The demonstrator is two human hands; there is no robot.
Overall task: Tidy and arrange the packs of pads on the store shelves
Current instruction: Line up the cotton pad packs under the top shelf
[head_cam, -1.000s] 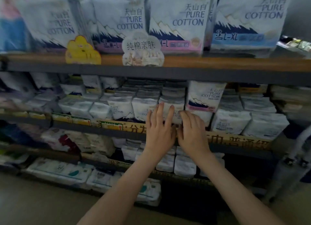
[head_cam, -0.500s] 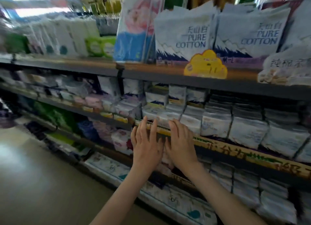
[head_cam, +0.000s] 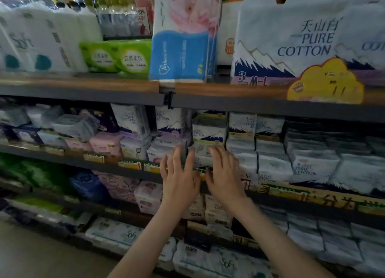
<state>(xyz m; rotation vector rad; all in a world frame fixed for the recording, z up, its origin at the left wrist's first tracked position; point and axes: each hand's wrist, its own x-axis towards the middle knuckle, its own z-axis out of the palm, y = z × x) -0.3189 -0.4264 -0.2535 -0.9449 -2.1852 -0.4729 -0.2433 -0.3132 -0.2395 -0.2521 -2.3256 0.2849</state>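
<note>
The view has slid left along the aisle over the last second. The yellow price tag (head_cam: 325,82), which was up and to the left of the hands then, now hangs far to their right on the top shelf (head_cam: 83,84). Both hands have travelled along to a new stretch of the middle shelf (head_cam: 68,160). I judge that the earlier stretch is finished and this one is next.

The left hand (head_cam: 179,182) and right hand (head_cam: 225,173) are raised side by side at the front edge of the middle shelf, fingers (head_cam: 177,157) straight and spread, gripping nothing. They are in front of the low white packs of pads (head_cam: 164,149) lying along that edge. I cannot tell whether the fingertips touch them.

Counted:
- two hands
- five small Pure Cotton packs (head_cam: 131,121) standing upright along the back of the middle shelf
- two green packs (head_cam: 133,58) on the top shelf
- one yellow tag

The flat packs are too blurred to count.
</note>
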